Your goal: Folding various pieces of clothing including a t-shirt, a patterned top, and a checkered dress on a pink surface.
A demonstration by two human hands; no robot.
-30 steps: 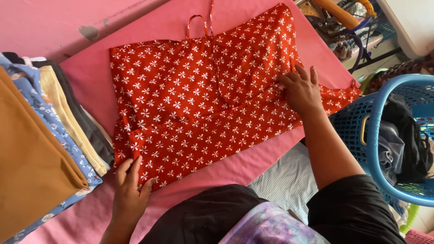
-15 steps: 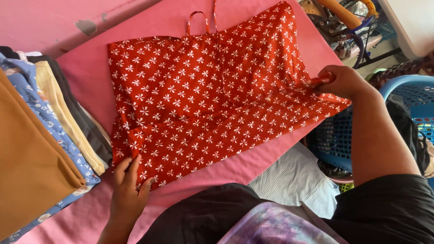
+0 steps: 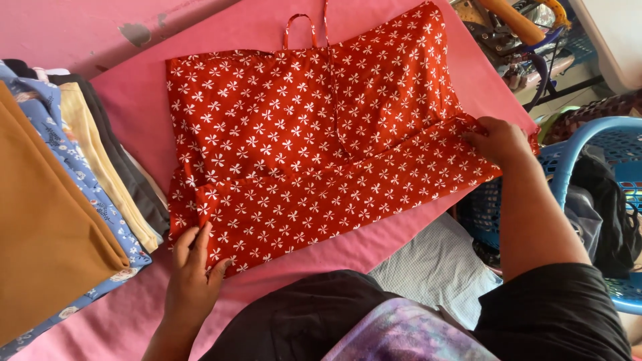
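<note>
The red floral camisole top [image 3: 314, 154] lay flat on the pink worktop [image 3: 134, 113], straps pointing away, hem running left-right. Left hand [image 3: 190, 271] and right hand [image 3: 498, 140] fingers pinched the hem corners.

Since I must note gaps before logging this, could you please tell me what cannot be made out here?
Head view only:
- Left hand: fingertips lie on the red dress; any grip is unclear.
- Right hand: fingers curl into the dress edge, hiding its corner.
- Folded clothes: cut off by the left edge.
- Blue basket: contents dark, cut off right.
</note>
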